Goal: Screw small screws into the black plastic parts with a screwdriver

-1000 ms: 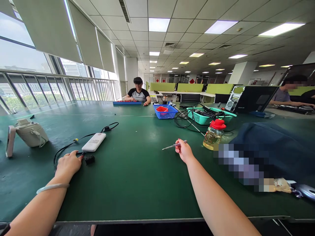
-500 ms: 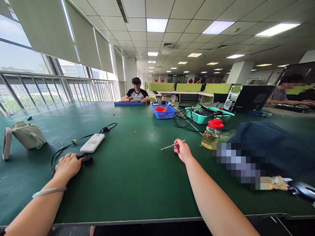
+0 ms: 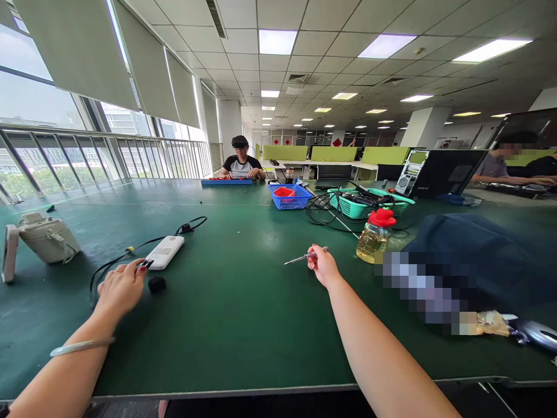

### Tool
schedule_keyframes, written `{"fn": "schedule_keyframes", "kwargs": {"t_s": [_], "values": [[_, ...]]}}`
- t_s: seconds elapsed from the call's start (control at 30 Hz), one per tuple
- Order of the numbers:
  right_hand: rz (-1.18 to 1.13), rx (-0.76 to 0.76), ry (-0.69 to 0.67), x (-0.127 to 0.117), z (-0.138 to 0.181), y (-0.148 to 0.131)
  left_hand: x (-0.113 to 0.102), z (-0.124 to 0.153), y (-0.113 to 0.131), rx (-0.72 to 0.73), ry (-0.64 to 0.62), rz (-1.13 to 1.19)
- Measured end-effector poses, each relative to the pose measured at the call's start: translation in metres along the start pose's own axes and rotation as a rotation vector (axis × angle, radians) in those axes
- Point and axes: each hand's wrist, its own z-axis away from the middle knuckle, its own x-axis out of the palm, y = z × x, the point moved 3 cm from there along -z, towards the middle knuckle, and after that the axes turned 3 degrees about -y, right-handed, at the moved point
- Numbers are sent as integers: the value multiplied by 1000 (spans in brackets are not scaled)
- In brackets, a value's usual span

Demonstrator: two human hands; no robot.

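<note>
Left hand (image 3: 118,287) pinches plug (image 3: 148,264) at 8 o'clock of power bank (image 3: 166,252); insertion unclear. Right hand (image 3: 322,266), fingers closed, grips screwdriver (image 3: 296,259), not yet applied.

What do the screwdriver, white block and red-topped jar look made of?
Screwdriver: shaft probably bare metal, by its greyish sheen; the right hand hides much of the handle. White block: likely smooth plastic, moulded-looking with rounded corners. Jar: clear, glossy glass or plastic; yellowish contents show through.
</note>
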Motion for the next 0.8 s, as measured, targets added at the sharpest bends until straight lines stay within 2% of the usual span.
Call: {"fn": "schedule_keyframes", "kwargs": {"t_s": [0.17,0.4,0.6,0.8], "values": [[4,4,-1,0,1,-1,1,7,10,218,-96,-50],[2,3,1,1,1,0,16,0,-4,260,-137,-127],[0,0,2,1,1,1,27,-8,-13,399,-189,29],[2,-2,4,1,0,1,32,-15,-21,359,-149,80]]}}
